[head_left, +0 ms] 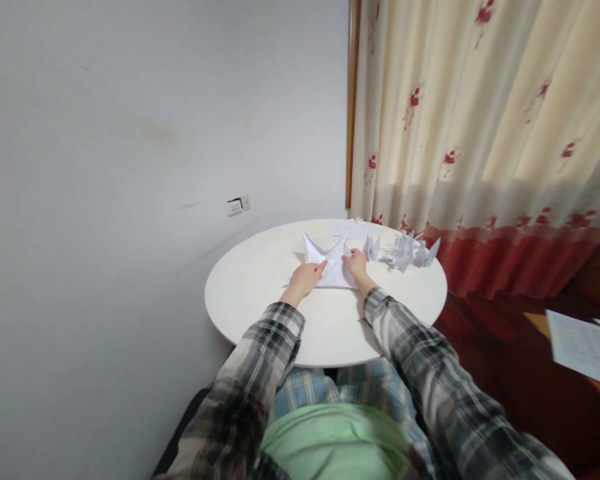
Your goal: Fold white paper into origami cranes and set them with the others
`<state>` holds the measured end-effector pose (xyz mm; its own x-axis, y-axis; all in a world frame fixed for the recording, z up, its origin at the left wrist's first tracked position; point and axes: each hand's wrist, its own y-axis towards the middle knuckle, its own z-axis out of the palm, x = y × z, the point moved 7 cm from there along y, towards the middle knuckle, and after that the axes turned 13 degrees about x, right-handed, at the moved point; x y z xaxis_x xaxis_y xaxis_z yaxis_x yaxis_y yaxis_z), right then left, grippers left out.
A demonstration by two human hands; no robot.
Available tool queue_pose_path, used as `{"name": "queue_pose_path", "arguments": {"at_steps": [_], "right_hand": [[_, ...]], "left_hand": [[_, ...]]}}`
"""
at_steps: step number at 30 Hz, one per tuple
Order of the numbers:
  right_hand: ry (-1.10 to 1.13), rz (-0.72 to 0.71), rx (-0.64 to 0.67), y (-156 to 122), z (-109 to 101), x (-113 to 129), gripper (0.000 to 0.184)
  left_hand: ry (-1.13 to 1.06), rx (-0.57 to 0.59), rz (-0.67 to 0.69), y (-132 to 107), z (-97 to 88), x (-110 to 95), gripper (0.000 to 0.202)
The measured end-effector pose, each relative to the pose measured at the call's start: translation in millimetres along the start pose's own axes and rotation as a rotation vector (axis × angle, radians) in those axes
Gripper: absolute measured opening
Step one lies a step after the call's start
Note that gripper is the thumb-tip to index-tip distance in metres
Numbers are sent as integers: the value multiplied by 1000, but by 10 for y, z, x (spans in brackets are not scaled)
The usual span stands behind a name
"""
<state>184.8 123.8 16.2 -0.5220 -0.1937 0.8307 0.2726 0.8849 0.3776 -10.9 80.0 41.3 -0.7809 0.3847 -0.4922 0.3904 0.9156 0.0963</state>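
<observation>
A partly folded sheet of white paper (334, 275) lies on the round white table (250, 293), its two far corners standing up in points. My left hand (306, 277) is at the sheet's left side, its fingers curled and one digit pressed on the paper. At the right edge, my right hand (356, 266) pinches the sheet between thumb and fingers. Just beyond my right hand stands a small folded paper piece (373, 248). To its right is a cluster of folded white paper figures (405, 252) with pointed tips.
Flat white paper (349, 229) lies at the table's far edge. A pale wall (105, 200) with a socket (234, 208) borders the left, and a flowered curtain (480, 133) hangs behind on the right. A printed sheet (583, 343) rests on a wooden surface at far right.
</observation>
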Motion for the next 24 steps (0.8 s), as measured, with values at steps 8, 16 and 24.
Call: {"name": "queue_pose_path", "arguments": {"at_steps": [8, 16, 24], "right_hand": [[-476, 144, 303, -293, 101, 261, 37], [-854, -199, 306, -521, 209, 740, 36], [-848, -254, 542, -593, 398, 714, 35]], "left_hand": [[327, 61, -265, -50, -40, 113, 34], [509, 16, -69, -47, 38, -1, 41], [470, 97, -95, 13, 131, 90, 46]]}}
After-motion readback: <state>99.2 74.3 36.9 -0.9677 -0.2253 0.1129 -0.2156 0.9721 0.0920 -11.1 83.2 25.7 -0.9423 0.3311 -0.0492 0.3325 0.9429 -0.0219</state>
